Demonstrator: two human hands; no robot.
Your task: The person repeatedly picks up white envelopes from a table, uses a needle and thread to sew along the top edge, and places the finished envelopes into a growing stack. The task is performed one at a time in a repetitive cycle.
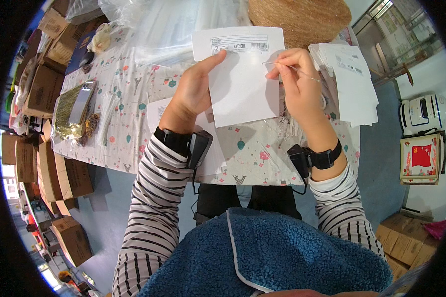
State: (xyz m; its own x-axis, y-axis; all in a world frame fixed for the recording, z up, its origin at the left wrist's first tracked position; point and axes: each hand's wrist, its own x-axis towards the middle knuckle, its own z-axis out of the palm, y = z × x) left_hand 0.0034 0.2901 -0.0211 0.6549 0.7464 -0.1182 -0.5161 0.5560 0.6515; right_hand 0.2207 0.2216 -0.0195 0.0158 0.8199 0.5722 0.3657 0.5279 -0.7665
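Observation:
A white card (245, 96) with a wider top edge and a printed label is held up over the table. My left hand (193, 89) grips its left edge, thumb lying on the front. At the card's right edge, my right hand (301, 84) pinches a thin, pale, thread-like strand (307, 76) between thumb and fingers. The strand's tip points at the card's face; whether it touches is too small to tell. More white sheets (210, 148) lie under my left wrist. To the right of my right hand is a fanned stack of white cards (344, 74).
Clear plastic bags (183, 32) cover the table's far side, beside a large brown fibrous bundle (302, 15). A clear packet with greenish strands (72, 116) lies at left on the flowered tablecloth (129, 123). Cardboard boxes (72, 175) stand left of the table, others (406, 237) at lower right.

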